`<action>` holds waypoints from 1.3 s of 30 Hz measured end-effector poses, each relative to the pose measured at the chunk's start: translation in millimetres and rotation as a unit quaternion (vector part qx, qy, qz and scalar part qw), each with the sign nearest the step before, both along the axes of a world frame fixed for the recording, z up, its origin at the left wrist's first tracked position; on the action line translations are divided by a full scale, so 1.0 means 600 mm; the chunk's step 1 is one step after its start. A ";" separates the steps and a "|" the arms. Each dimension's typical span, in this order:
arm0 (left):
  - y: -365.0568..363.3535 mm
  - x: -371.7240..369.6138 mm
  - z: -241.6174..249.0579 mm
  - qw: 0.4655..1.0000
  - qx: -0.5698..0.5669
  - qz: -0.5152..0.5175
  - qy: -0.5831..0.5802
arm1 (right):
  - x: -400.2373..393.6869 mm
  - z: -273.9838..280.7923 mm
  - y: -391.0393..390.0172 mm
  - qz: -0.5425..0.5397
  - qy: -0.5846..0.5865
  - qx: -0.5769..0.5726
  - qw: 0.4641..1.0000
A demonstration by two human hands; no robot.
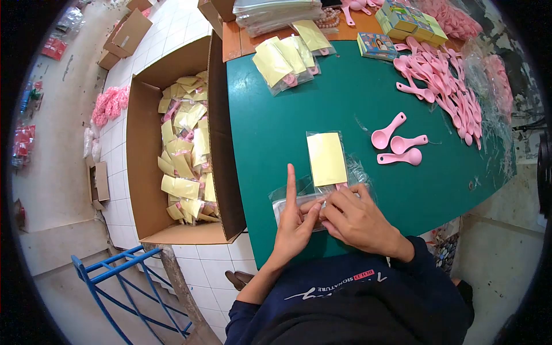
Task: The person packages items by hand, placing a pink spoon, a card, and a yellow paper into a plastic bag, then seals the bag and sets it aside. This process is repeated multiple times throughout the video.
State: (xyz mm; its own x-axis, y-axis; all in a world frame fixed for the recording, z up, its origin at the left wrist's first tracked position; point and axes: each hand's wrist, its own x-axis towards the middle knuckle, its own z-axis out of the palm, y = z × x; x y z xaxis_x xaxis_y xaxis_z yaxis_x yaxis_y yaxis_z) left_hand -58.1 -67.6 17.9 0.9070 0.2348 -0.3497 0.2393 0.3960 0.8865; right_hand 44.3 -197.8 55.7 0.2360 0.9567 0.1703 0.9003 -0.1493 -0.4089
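In front of me on the green table lies a clear plastic bag with a pale yellow card (328, 159) in it. A bit of pink shows at its lower end, partly hidden by my fingers. My right hand (362, 221) pinches the bag's open end. My left hand (295, 224) meets it there, thumb and curled fingers closed on the plastic, index finger pointing up. Under both hands is a stack of clear bags (278, 208). To the right lie three loose pink measuring spoons (388, 132).
A heap of pink spoons (440, 80) covers the table's right side, near small card boxes (397, 20). Several filled bags (279, 60) lie at the back left. Left of the table stands a cardboard box (144, 172) holding many filled bags, near a blue metal rack (118, 264).
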 end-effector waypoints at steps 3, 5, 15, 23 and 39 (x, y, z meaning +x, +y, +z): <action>-0.002 0.004 0.008 1.000 -0.015 0.006 0.005 | 0.000 0.002 -0.002 0.027 -0.020 -0.013 0.999; -0.002 0.006 0.010 1.000 -0.017 0.009 0.000 | -0.002 -0.002 -0.001 0.038 -0.031 0.009 0.999; 0.000 0.002 -0.005 1.000 -0.002 0.026 -0.010 | 0.011 -0.010 -0.004 0.042 0.041 0.057 0.997; -0.005 0.013 0.017 0.997 -0.066 0.045 0.013 | 0.013 -0.005 -0.004 -0.001 -0.012 0.035 0.999; -0.010 0.015 0.000 0.999 0.015 0.045 0.005 | 0.037 0.006 -0.015 0.084 0.094 0.048 0.991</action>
